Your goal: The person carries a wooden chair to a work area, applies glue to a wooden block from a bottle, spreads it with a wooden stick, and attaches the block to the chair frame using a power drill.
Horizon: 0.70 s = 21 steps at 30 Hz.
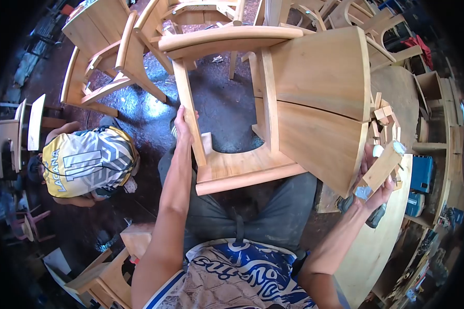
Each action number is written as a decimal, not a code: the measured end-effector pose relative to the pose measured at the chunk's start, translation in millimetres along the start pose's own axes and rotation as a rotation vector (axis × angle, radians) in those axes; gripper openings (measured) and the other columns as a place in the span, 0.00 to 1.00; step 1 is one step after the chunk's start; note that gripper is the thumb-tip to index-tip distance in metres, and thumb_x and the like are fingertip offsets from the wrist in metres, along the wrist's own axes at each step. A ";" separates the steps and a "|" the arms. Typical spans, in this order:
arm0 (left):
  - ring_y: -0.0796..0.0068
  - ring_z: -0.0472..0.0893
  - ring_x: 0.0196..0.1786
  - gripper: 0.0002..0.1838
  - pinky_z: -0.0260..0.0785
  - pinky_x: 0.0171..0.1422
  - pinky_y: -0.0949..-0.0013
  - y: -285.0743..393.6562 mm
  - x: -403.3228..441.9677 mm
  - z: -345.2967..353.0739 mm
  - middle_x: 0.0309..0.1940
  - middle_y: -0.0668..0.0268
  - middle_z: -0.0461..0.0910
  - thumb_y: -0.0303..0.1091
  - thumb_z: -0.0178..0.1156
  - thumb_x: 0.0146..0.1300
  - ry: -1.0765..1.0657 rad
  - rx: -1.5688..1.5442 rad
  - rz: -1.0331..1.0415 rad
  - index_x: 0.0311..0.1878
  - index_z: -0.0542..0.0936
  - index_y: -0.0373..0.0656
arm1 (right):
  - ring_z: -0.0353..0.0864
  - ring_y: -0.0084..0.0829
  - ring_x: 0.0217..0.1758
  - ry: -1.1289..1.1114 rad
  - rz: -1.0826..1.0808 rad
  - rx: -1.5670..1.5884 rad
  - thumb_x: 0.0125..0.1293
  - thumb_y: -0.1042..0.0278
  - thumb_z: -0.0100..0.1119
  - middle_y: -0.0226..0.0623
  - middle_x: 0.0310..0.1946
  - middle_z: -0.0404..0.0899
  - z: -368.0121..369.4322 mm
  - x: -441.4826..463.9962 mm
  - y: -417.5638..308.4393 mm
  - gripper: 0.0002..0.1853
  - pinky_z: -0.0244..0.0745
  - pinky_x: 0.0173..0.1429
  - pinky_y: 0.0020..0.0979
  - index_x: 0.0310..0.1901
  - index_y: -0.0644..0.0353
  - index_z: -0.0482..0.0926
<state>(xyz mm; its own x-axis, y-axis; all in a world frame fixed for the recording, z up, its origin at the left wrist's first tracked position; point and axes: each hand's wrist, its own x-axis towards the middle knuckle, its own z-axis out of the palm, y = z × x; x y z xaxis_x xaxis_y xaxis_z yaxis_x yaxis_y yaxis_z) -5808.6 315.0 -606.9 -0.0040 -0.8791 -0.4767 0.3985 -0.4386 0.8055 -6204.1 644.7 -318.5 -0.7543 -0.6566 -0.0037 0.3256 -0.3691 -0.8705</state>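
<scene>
A wooden chair (322, 77) lies tipped over in front of me, its two-board seat panel facing right and its curved lower rail near my thighs. My left hand (183, 125) is closed around the upright bar on the chair's left side. In my right hand (381, 194) is a short wooden block (380, 167), held beside the panel's right edge. Pale bluish-white material, perhaps glue, coats both ends of the block. Part of that hand is hidden behind the block.
Several wooden chairs (123, 64) stand at the back left. A person (90, 162) in a yellow and grey jersey crouches at left. On the right, a pale board (368, 252) and small wood blocks (384, 113) lie near blue cases (420, 175) and wooden shelves (448, 139).
</scene>
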 end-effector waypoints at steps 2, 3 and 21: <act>0.70 0.83 0.35 0.31 0.74 0.39 0.66 2.6 6.5 6.2 0.33 0.61 0.84 0.62 0.53 0.71 0.011 0.009 0.019 0.46 0.83 0.37 | 0.64 0.62 0.76 -0.084 0.010 -0.036 0.67 0.49 0.52 0.68 0.71 0.64 -3.5 0.4 3.1 0.45 0.55 0.82 0.53 0.80 0.63 0.51; 0.70 0.83 0.35 0.31 0.74 0.39 0.66 1.0 5.7 5.7 0.33 0.61 0.84 0.62 0.52 0.72 0.038 0.059 0.006 0.45 0.82 0.37 | 0.66 0.63 0.75 -0.042 0.024 0.001 0.67 0.50 0.52 0.63 0.69 0.68 -10.6 1.1 7.2 0.44 0.55 0.82 0.55 0.79 0.65 0.53; 0.44 0.78 0.65 0.45 0.66 0.70 0.53 -22.3 7.5 -33.3 0.59 0.42 0.80 0.73 0.43 0.71 -0.006 0.825 0.242 0.65 0.75 0.36 | 0.63 0.58 0.78 -0.113 0.016 0.015 0.65 0.51 0.52 0.61 0.71 0.65 -25.8 -27.2 11.5 0.42 0.50 0.85 0.49 0.78 0.62 0.57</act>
<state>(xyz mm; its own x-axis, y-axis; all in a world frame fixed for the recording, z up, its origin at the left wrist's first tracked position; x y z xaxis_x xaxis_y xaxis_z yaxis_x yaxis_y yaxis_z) -5787.0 324.4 -640.1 -0.0110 -0.9658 -0.2590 -0.4048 -0.2325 0.8843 -6194.5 675.3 -341.1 -0.6800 -0.7321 0.0390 0.3457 -0.3672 -0.8635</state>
